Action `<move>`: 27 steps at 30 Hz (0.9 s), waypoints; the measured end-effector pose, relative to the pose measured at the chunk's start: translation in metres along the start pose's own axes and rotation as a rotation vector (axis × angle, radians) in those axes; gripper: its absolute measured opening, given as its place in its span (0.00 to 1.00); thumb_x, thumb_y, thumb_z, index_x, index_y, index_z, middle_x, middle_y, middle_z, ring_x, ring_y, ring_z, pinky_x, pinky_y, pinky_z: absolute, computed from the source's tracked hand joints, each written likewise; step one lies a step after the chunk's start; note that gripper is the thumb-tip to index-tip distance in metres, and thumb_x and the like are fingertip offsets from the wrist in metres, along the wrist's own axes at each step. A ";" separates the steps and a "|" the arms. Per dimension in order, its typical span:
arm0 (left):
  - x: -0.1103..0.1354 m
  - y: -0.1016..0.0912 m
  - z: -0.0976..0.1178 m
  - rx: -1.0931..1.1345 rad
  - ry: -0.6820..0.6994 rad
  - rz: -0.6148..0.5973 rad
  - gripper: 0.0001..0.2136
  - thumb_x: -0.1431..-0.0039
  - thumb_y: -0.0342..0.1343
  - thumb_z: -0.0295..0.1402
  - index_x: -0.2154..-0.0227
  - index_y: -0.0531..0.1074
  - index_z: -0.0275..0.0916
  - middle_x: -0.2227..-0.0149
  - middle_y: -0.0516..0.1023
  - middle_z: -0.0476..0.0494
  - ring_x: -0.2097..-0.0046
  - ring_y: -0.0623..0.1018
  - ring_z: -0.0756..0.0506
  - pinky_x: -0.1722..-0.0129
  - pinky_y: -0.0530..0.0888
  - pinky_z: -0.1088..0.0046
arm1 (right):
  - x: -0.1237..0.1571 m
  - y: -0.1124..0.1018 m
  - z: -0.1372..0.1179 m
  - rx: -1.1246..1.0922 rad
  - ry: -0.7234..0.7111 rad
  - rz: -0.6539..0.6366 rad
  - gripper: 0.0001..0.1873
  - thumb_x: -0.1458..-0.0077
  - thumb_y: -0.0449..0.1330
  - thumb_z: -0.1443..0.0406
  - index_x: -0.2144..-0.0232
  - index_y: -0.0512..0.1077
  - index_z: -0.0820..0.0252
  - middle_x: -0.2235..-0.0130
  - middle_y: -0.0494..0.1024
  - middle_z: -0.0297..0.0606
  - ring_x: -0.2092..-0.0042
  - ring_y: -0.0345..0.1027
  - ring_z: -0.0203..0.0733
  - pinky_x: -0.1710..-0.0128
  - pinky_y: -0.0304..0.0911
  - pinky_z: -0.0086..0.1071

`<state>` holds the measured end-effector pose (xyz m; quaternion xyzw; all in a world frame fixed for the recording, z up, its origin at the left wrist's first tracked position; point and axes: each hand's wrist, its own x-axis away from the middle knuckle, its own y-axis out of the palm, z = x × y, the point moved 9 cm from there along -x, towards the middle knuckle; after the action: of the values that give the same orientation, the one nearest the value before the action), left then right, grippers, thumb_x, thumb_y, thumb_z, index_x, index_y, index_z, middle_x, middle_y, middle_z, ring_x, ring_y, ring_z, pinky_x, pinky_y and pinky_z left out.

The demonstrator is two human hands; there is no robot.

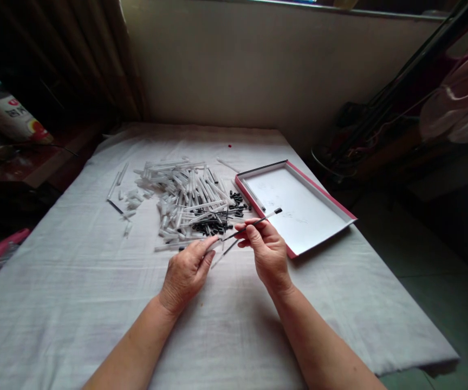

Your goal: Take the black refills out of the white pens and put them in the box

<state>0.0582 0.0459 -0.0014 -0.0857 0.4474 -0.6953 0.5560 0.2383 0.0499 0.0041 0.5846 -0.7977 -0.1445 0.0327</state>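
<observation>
My right hand [268, 252] pinches a black ink refill [242, 231] with a black plug on its far end, which points up and to the right. In my left hand [187, 268] is a clear whitish pen barrel [214, 245], mostly hidden by the fingers. The refill's lower tip meets the barrel's end; I cannot tell whether it is inside. Under the hands lies another dark refill [231, 248] on the cloth. Just beyond them spreads a heap of translucent pen barrels [193, 187], with small black plugs [209, 226] at its near right side.
A shallow red-edged box lid [321, 189] with a white inside stands right of the heap, one pen [255, 198] along its left wall. Clear caps [134, 199] lie at the heap's left. A labelled jar [10, 111] stands off the table at left. White cloth [75, 303] covers the table.
</observation>
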 end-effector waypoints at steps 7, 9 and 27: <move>0.000 0.000 0.005 -0.024 0.017 -0.010 0.17 0.33 0.47 0.36 0.45 0.70 0.44 0.54 0.81 0.42 0.57 0.81 0.46 0.55 0.76 0.73 | 0.000 0.000 0.003 0.015 0.032 -0.015 0.15 0.46 0.63 0.54 0.64 0.72 0.58 0.65 0.82 0.38 0.71 0.76 0.37 0.75 0.72 0.29; 0.000 0.000 0.005 -0.035 0.020 -0.014 0.17 0.33 0.47 0.36 0.45 0.70 0.44 0.54 0.81 0.42 0.57 0.81 0.46 0.56 0.77 0.73 | 0.000 0.000 0.003 0.014 0.032 -0.013 0.14 0.46 0.64 0.54 0.65 0.72 0.58 0.66 0.82 0.38 0.71 0.76 0.37 0.75 0.72 0.28; -0.002 -0.011 -0.003 0.147 -0.109 0.076 0.09 0.36 0.51 0.39 0.60 0.72 0.42 0.67 0.81 0.48 0.69 0.78 0.49 0.67 0.73 0.76 | 0.007 0.021 0.013 0.213 0.096 -0.409 0.24 0.48 0.65 0.64 0.48 0.71 0.55 0.62 0.80 0.38 0.61 0.75 0.38 0.64 0.72 0.29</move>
<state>0.0497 0.0485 0.0054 -0.0653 0.3672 -0.6991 0.6100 0.2140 0.0511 -0.0031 0.7406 -0.6707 -0.0354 -0.0212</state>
